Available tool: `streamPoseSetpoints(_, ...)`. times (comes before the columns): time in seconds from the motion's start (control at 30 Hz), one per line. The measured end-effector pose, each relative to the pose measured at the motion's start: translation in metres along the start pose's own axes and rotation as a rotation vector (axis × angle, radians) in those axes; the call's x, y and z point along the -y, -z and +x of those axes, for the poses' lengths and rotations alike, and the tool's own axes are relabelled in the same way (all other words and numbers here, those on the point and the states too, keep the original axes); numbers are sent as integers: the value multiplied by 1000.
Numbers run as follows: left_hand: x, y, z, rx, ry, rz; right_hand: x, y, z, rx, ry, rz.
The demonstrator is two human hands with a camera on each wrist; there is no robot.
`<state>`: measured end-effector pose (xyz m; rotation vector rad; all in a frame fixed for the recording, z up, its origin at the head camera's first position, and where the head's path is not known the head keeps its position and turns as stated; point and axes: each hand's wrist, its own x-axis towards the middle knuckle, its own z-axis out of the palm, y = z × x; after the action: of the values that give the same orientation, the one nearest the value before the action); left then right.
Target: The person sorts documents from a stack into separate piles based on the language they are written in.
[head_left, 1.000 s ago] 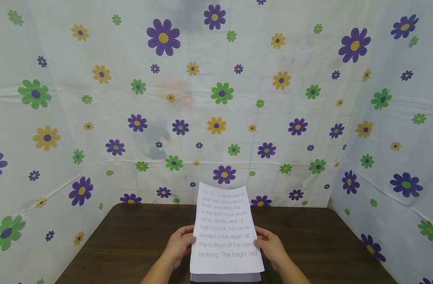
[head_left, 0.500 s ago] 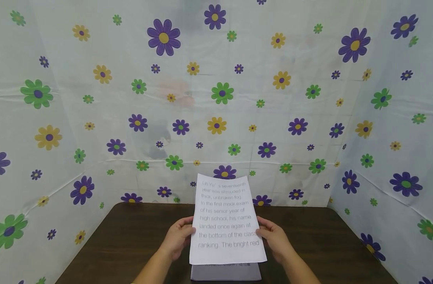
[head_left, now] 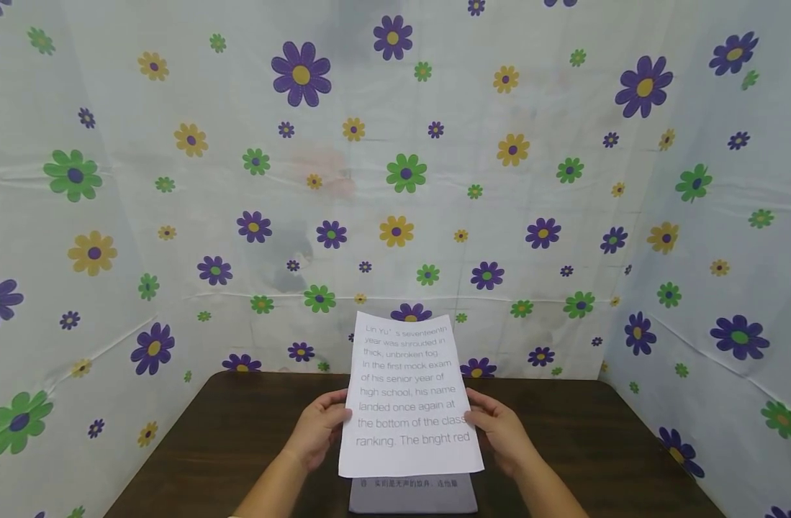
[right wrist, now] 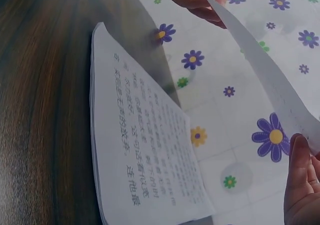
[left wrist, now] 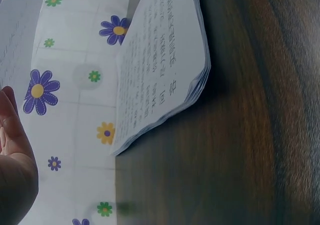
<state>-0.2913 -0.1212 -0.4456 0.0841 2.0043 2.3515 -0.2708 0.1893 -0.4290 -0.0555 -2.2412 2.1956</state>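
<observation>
A printed sheet of paper (head_left: 408,396) with large English text is held up by both hands, tilted toward me. My left hand (head_left: 320,428) pinches its left edge, thumb in front and fingers behind. Its right edge is pinched by my right hand (head_left: 501,432) in the same way. Below the sheet, on the table, lies a stack of paper (head_left: 413,496) printed with Chinese characters; the sheet hides most of it in the head view. The right wrist view shows the stack (right wrist: 145,150) lying apart from the raised sheet (right wrist: 265,70). In the left wrist view, the left hand (left wrist: 15,155) is partly cut off.
The dark brown wooden table (head_left: 240,424) reaches back to a white cloth (head_left: 395,201) with purple, green and yellow flowers. That cloth also covers the left and right sides.
Both hands have raised the printed sheet off the stack and a little to the left. More of the stack's front, with its Chinese text, now shows beneath it.
</observation>
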Motion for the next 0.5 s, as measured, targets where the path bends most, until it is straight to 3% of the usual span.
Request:
streamPoseSetpoints(0.23,-3,13,-1,-19,1,25,0,-11,1,43,-3,32)
streamPoseSetpoints(0.5,-9,40,-4,-8,1,55,-2,-35,3,56,2,4)
